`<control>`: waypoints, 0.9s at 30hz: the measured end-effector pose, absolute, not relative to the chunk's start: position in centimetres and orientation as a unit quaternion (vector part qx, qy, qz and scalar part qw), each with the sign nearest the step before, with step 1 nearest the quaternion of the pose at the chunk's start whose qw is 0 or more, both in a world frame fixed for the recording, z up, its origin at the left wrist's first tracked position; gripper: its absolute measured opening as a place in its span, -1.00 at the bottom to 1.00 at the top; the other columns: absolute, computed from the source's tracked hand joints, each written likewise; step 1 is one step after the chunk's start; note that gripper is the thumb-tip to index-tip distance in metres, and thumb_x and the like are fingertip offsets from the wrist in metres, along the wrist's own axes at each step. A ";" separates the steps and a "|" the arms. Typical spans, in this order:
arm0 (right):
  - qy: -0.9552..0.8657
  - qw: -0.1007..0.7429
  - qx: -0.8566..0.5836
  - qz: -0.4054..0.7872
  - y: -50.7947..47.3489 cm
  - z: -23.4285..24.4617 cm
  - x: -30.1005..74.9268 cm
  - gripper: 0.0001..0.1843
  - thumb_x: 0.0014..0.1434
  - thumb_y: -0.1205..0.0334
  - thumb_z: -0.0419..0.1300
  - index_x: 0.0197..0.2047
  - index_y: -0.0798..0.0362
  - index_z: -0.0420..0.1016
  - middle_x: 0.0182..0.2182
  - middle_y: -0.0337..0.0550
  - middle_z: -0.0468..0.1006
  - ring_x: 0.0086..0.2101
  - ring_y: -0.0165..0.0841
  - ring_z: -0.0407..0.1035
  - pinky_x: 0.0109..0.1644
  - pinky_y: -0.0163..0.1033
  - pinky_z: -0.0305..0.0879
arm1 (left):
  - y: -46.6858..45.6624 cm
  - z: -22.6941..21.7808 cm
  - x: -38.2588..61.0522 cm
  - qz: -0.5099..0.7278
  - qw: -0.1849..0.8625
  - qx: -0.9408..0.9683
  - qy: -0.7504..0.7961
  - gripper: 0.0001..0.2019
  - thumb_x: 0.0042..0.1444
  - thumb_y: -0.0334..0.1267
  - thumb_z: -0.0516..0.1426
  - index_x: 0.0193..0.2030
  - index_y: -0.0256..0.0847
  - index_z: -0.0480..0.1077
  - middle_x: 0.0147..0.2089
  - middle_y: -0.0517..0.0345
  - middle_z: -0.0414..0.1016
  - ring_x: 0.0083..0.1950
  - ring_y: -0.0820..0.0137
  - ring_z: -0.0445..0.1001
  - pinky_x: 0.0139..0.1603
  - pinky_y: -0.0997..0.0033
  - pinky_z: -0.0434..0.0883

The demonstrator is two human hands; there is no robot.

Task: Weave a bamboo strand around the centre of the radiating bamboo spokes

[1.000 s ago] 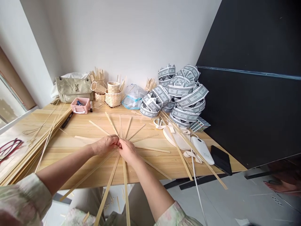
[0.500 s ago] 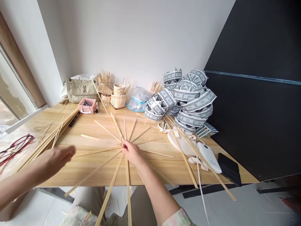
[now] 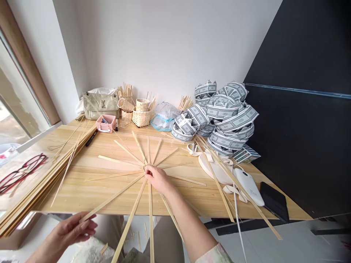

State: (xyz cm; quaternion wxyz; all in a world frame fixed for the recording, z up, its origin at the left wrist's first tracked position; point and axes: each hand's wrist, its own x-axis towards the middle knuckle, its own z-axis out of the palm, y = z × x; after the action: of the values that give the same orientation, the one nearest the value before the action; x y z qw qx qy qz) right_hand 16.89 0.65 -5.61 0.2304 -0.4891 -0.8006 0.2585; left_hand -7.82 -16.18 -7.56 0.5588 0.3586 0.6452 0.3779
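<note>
Several flat bamboo strips [image 3: 128, 153] fan out like spokes from one centre on the wooden table [image 3: 82, 190]. My right hand [image 3: 156, 178] presses down on that centre, fingers closed over the crossing strips. My left hand [image 3: 75, 231] is below the table's front edge, its fingers pinching the overhanging end of one long strip [image 3: 109, 200] that runs up to the centre.
A long bundle of bamboo strips [image 3: 46, 175] lies along the left. At the back stand a beige bag [image 3: 101, 104], a pink box [image 3: 105, 123], small woven baskets [image 3: 141, 117] and a pile of patterned bands [image 3: 222, 117]. A white device [image 3: 249, 186], a black phone [image 3: 274, 201] and red glasses [image 3: 22, 172] lie nearby.
My left hand left the centre, swung out left, then dropped below the table edge and took hold of a strip's end. My right hand stayed on the centre.
</note>
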 end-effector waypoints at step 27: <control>-0.827 0.220 -0.412 0.313 1.1 -5.9 18.0 -0.89 -0.15 0.47 0.16 -0.57 0.07 0.38 -0.53 -0.35 0.29 -0.49 -0.53 0.21 -0.40 -0.41 0.06 | -7.1 -3.0 -2.6 0.486 0.645 0.404 0.430 -0.88 -0.10 -0.29 0.18 -0.41 -0.30 0.42 -0.24 0.04 0.48 -0.08 0.28 0.40 0.05 0.31 0.30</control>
State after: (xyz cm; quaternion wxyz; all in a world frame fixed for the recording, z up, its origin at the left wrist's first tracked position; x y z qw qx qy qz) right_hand 17.96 1.14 -5.86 0.2205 -0.4125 -0.8267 0.3129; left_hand -2.60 -7.10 -3.01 0.6450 0.4039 0.4295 0.4862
